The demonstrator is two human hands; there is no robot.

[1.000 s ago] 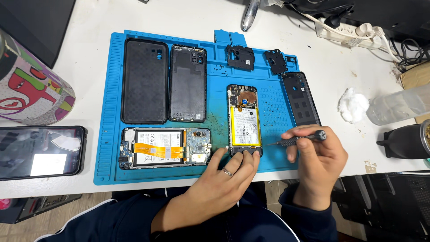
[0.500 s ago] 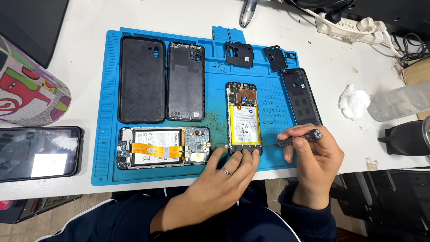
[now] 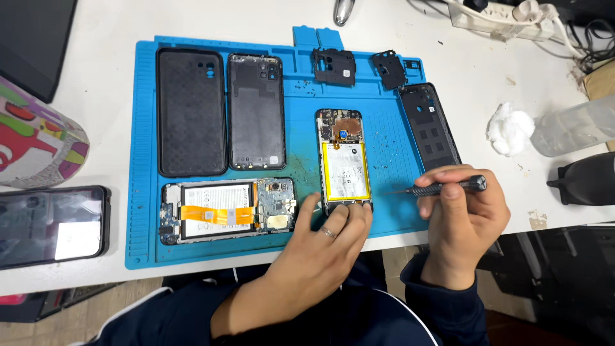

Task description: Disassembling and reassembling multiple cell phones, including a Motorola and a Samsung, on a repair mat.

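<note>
White table (image 3: 96, 25) fills the frame, with a blue mat (image 3: 144, 211) on it. Near the middle of the mat lies the open phone (image 3: 344, 160) with its yellow battery showing. Your left hand (image 3: 320, 247) presses its curled fingers on the phone's bottom end. Your right hand (image 3: 462, 221), lower right, is closed around a black screwdriver (image 3: 442, 187), tip pointing left beside the phone. Another open phone (image 3: 227, 210) lies to the left. Two black back covers (image 3: 221, 109) sit above it.
</note>
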